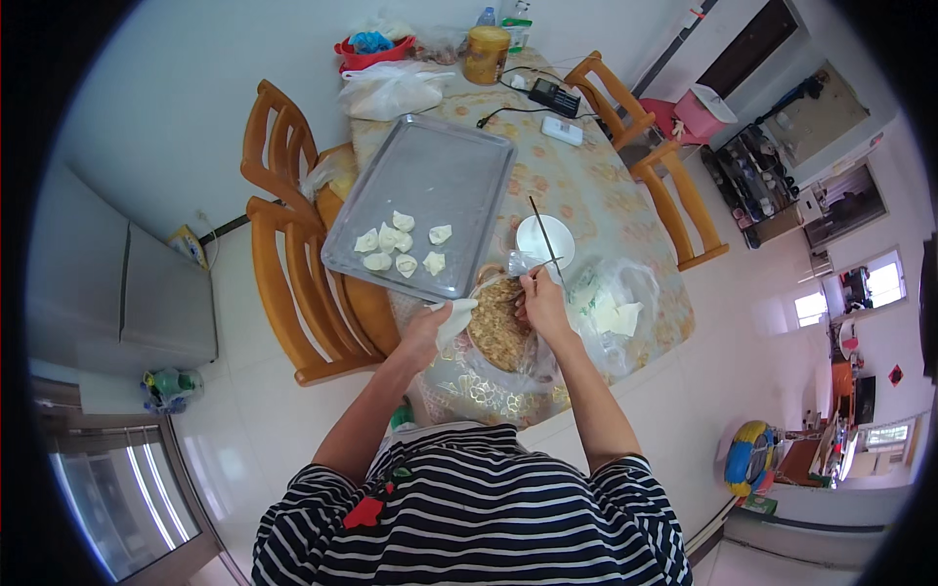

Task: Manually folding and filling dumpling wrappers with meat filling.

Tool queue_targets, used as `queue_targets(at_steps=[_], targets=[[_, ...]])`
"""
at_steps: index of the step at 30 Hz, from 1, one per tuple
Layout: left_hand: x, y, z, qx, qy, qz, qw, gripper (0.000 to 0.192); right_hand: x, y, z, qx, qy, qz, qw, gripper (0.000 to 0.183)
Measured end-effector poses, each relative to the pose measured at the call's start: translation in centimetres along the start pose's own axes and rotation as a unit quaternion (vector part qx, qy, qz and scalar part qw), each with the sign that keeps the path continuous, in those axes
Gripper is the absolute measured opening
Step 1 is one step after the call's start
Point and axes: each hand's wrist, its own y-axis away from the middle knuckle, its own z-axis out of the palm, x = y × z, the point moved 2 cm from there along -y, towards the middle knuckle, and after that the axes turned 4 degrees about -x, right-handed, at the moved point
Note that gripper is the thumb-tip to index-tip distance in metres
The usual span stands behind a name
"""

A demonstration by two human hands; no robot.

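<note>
My left hand point(423, 338) holds a pale, thin dough wrapper point(457, 321) beside the bowl's left rim. Minced filling point(500, 333) fills a round bowl in front of me. Over that filling, my right hand point(544, 302) grips a thin utensil; its working end is partly hidden by the fingers. A large metal tray point(447, 176) lies to the far left of the bowl, with several folded dumplings point(396, 238) near its close end. Just beyond my right hand, a dark chopstick point(542, 223) crosses a white dish point(558, 238). More wrappers point(619, 319) rest on a clear plastic bag to the right.
Wooden chairs point(293, 293) stand along the table's left side, others point(678, 205) along its right. At the far end are a red basin point(381, 57), a white plastic bag point(396, 89), a golden tin point(486, 55), a black charger point(554, 97) with cables and a white device point(562, 131).
</note>
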Motion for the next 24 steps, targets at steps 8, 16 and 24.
queue_targets(at_steps=[8, 16, 24], targets=[[-0.6, -0.3, -0.7, -0.003, -0.018, 0.015, 1.0, 0.037, -1.2, -0.2, 1.4, 0.023, 0.0, 0.002, 1.0, 0.016], [-0.3, -0.1, -0.1, -0.011, -0.032, 0.015, 0.999, 0.038, -0.7, -1.8, 1.1, 0.003, 0.228, -0.177, 0.957, 0.015], [-0.4, -0.2, 0.2, -0.009, -0.054, 0.018, 0.998, 0.035, -0.2, -2.2, 1.7, 0.053, 0.206, -0.096, 0.972, 0.014]])
